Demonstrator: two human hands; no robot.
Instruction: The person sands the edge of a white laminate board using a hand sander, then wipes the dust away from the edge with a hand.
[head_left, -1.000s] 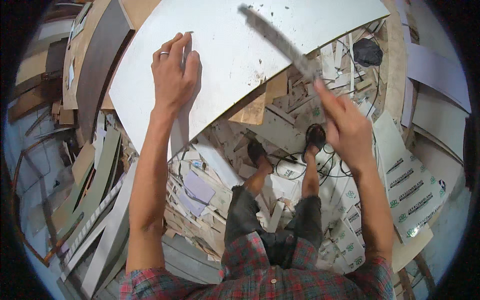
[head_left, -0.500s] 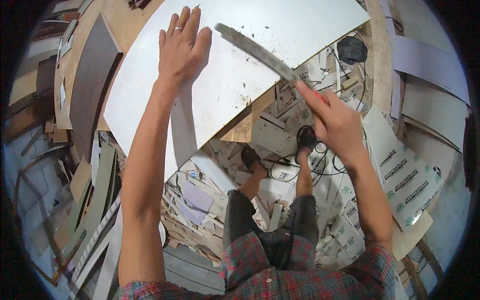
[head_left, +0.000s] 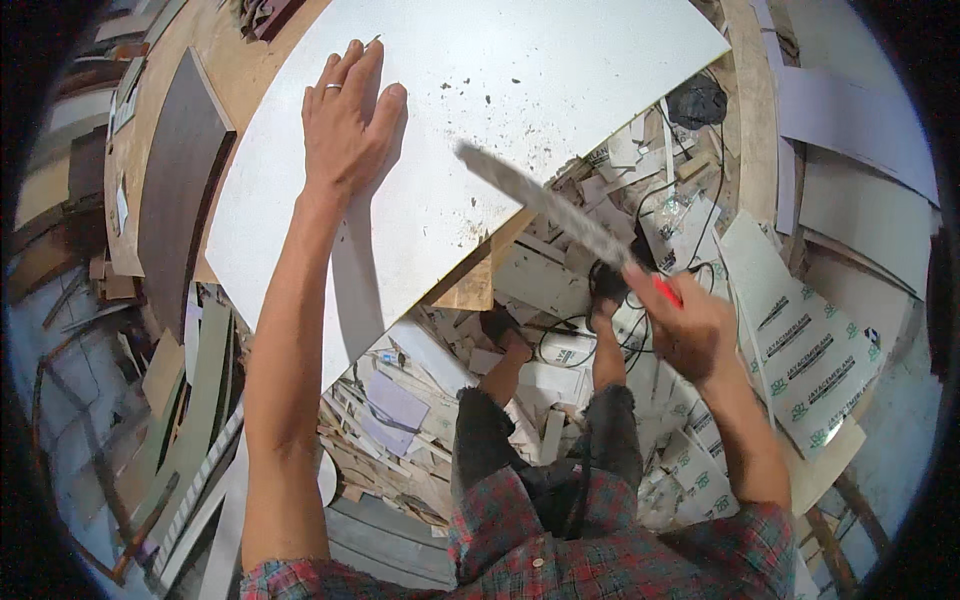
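A large white board (head_left: 270, 230) lies on a wooden worktable, its cut edge slanting toward me. Flat on its upper left part rests my left hand (head_left: 348, 125), fingers stretched out and a ring on one of them. My right hand (head_left: 690, 325) is wrapped round the red handle of a long flat metal file (head_left: 545, 205). The blade points up and left, blurred by motion, crossing over the board's near edge in the picture; whether it touches the edge I cannot tell. Dark crumbs (head_left: 475, 235) are scattered on the white surface.
A dark brown panel (head_left: 182, 180) lies left of the board. Offcuts and scraps (head_left: 540, 270) cover the floor around my feet, with a black cable (head_left: 720, 170) among them. A black bundle (head_left: 697, 102) sits beyond the edge. Printed white sheets (head_left: 800, 340) lie at right.
My right hand has drawn the file down and to the right, toward me. My left hand stays flat on the board, which sits slightly further left in the picture.
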